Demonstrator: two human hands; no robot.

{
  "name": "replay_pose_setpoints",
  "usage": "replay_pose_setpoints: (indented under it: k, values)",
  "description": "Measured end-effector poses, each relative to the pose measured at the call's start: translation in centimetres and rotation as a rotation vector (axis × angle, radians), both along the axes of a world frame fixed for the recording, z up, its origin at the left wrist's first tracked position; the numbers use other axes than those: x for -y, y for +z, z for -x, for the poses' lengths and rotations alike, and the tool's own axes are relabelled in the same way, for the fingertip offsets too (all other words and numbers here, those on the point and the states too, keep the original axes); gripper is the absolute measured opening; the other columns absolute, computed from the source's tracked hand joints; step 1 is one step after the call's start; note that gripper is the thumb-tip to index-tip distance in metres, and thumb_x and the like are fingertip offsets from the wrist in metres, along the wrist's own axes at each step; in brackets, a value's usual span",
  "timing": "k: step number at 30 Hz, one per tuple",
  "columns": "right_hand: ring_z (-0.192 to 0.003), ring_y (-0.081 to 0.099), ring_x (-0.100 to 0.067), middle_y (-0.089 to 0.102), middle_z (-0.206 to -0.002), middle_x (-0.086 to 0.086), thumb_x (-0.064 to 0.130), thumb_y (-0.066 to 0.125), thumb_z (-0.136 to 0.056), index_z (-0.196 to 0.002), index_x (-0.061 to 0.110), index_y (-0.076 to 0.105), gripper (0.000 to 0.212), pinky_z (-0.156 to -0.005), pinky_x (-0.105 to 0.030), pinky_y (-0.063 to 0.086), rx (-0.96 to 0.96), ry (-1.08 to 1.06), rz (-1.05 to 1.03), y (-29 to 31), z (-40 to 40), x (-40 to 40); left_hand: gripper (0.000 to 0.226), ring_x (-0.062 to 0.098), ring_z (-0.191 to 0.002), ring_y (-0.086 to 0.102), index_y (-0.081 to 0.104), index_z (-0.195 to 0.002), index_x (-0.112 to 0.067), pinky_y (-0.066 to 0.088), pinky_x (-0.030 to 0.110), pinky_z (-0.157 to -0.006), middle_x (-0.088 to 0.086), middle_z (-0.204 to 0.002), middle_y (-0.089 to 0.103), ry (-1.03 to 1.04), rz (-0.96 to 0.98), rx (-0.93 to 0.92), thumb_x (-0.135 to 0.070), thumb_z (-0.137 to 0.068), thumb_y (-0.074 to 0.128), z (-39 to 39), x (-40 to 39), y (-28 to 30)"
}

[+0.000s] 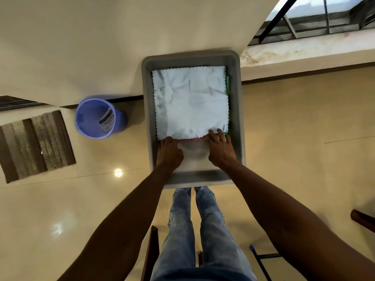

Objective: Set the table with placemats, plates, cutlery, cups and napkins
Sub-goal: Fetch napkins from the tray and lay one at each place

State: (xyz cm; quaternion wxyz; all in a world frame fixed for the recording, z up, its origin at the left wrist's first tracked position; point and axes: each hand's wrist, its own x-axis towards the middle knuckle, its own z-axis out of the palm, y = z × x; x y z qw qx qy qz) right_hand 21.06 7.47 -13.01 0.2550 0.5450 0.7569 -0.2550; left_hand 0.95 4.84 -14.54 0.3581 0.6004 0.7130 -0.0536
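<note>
where hands (169, 151) cover, cloth (190, 102) edge hidden

Glossy cream tiled floor (284, 122), thin grout lines, two bright ceiling-light reflections on it. Landmark: blue plastic bin (97, 118) standing on the floor against the wall base, a printed wrapper inside it. Behind the bin, plain off-white wall (85, 41) with dark skirting strip (121, 98) along its foot. Left of the bin, striped brown-grey floor mat (34, 146) lying flat. Far right of the bin and above, window (328, 15) with dark bars, daylight coming through; stained pale ledge (304, 51) below it. Well below-right of the bin, dark wooden furniture edge (363, 220) at frame border; a blue-tipped dark rod (260, 262) near it.
</note>
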Motion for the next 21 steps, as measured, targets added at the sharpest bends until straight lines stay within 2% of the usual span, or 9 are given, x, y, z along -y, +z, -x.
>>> replay_pose_setpoints:
  k: [2,4,7,10,13,15,17,19,21]
  values:
    - [-0.149,0.005,-0.034,0.011,-0.163,-0.006,0.008,0.048,-0.087,-0.152,0.011,0.026,0.068,-0.117,-0.053,0.015,-0.041,-0.029,-0.043,0.0,-0.1,0.2,0.031,0.030,-0.114,0.054,0.060,-0.118,-0.007,0.048,0.039,-0.093,0.012,-0.121,0.059,0.250,0.004,0.089,-0.019,-0.090,0.058,-0.9,0.1,-0.2]
    - [-0.143,0.024,-0.037,0.027,-0.158,-0.010,0.002,0.050,-0.084,-0.145,0.005,0.039,0.062,-0.110,-0.051,0.026,-0.100,-0.051,-0.143,0.0,-0.4,0.6,0.021,0.027,-0.095,0.062,0.063,-0.105,-0.009,0.051,0.034,-0.079,0.009,-0.101,0.065,0.642,0.093,0.251,-0.025,-0.091,0.062,-2.2,-0.5,0.4]
    - [-0.119,0.050,-0.036,0.056,-0.133,-0.013,-0.004,0.055,-0.077,-0.120,0.004,0.060,0.045,-0.093,-0.042,0.035,-0.213,-0.084,-0.349,-0.2,-0.4,1.0,0.021,0.023,-0.073,0.058,0.061,-0.091,-0.011,0.050,0.034,-0.069,0.010,-0.078,0.060,1.261,0.374,0.713,-0.031,-0.092,0.066,-4.0,-2.1,1.8]
    - [-0.102,0.057,-0.033,0.064,-0.111,-0.012,0.000,0.044,-0.079,-0.108,0.004,0.064,0.036,-0.085,-0.036,0.035,-0.303,-0.140,-0.458,0.1,-0.1,0.8,0.028,0.025,-0.082,0.059,0.058,-0.096,-0.004,0.052,0.039,-0.083,0.013,-0.085,0.058,1.512,0.538,1.045,-0.032,-0.094,0.064,-5.0,-3.3,2.4]
    - [-0.084,0.058,-0.033,0.064,-0.089,-0.013,-0.003,0.045,-0.077,-0.093,0.003,0.064,0.025,-0.075,-0.035,0.038,-0.348,-0.242,-0.501,0.5,0.3,0.4,0.035,0.031,-0.093,0.062,0.054,-0.121,0.000,0.052,0.045,-0.092,0.020,-0.106,0.060,1.726,0.423,1.195,-0.017,-0.093,0.065,-5.9,-4.5,2.6]
    - [-0.079,0.057,-0.034,0.063,-0.085,-0.014,-0.005,0.054,-0.075,-0.093,0.003,0.061,0.021,-0.072,-0.037,0.041,-0.339,-0.312,-0.519,1.0,0.5,0.1,0.040,0.031,-0.098,0.063,0.054,-0.129,-0.004,0.053,0.044,-0.091,0.018,-0.116,0.062,1.812,0.319,1.208,-0.013,-0.092,0.065,-6.1,-5.3,3.0]
    - [-0.081,0.056,-0.035,0.063,-0.089,-0.015,-0.003,0.060,-0.074,-0.099,0.002,0.062,0.026,-0.073,-0.039,0.045,-0.310,-0.369,-0.523,1.6,0.6,-0.2,0.039,0.030,-0.102,0.064,0.055,-0.126,-0.005,0.057,0.041,-0.078,0.014,-0.119,0.063,1.867,0.192,1.127,-0.011,-0.090,0.068,-6.0,-5.8,3.6]
    - [-0.079,0.054,-0.035,0.059,-0.086,-0.017,-0.003,0.060,-0.074,-0.094,0.002,0.066,0.022,-0.069,-0.038,0.044,-0.267,-0.397,-0.547,2.2,0.5,-0.5,0.036,0.026,-0.093,0.065,0.058,-0.120,-0.008,0.056,0.035,-0.062,0.009,-0.110,0.066,1.921,0.061,0.969,-0.009,-0.086,0.071,-5.1,-5.9,3.7]
    - [-0.077,0.055,-0.036,0.058,-0.084,-0.018,-0.001,0.054,-0.079,-0.094,0.003,0.068,0.020,-0.066,-0.037,0.042,-0.230,-0.457,-0.536,3.2,0.4,-0.7,0.024,0.020,-0.083,0.064,0.061,-0.109,-0.012,0.055,0.032,-0.063,0.006,-0.102,0.066,1.899,-0.097,0.828,-0.009,-0.086,0.069,-3.9,-6.0,3.6]
